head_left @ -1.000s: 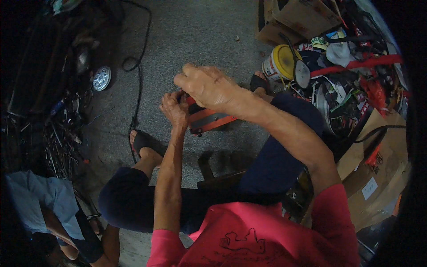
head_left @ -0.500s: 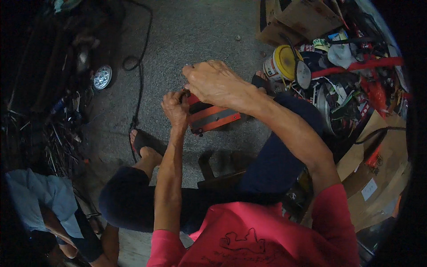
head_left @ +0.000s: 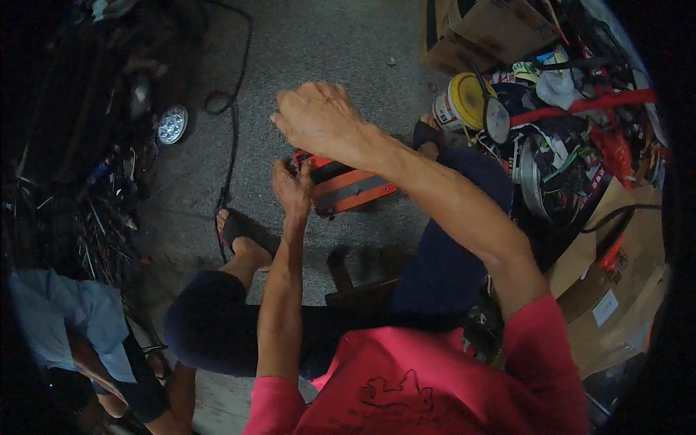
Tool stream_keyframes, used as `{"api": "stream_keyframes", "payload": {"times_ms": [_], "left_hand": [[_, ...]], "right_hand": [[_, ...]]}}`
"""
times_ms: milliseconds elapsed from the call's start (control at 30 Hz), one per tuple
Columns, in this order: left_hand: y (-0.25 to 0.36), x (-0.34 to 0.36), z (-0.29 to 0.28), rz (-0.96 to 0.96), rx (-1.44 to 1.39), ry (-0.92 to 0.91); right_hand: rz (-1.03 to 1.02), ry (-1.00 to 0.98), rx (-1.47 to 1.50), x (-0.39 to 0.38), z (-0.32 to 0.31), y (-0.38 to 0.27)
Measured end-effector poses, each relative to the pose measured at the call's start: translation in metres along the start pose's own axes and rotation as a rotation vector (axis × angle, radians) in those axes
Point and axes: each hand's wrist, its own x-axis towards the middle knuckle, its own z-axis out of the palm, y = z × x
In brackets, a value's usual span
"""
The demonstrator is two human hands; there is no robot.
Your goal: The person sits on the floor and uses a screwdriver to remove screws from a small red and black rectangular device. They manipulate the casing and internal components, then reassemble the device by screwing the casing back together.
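Note:
An orange-red box-shaped thing (head_left: 357, 194) with dark grey and black stripes lies on the floor between my feet. Small screw-like dots show on its near side. My left hand (head_left: 291, 190) is at its left end, thumb and fingers closed round the corner, where something small and dark shows between them. Above the far left part of the box is my right hand (head_left: 316, 119), fingers curled closed with the back of the hand up. Whatever lies inside that grip is hidden, and the forearm crosses over the far right part of the box.
A black cable (head_left: 233, 130) runs along the floor on the left, near a round lamp (head_left: 172, 125). Rightward stand a yellow-lidded bucket (head_left: 471, 101), cardboard boxes (head_left: 500, 32) and piled scrap. Another person's light blue clothing (head_left: 80, 312) shows at lower left. Dark clutter fills the far left.
My right hand has moved left and slightly away from me, turning over the box's corner. My left hand has drawn slightly nearer, its thumb and fingers now more apart at the corner.

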Motion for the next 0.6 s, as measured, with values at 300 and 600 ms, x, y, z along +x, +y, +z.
{"api": "stream_keyframes", "payload": {"times_ms": [300,600], "left_hand": [[-0.006,0.000,-0.005,-0.291,-0.215,-0.287],[-0.002,0.002,-0.014,-0.288,-0.162,-0.334]], "right_hand": [[0.230,-0.291,0.068,-0.001,0.000,0.002],[-0.058,-0.383,0.036,-0.008,-0.023,0.003]]}}
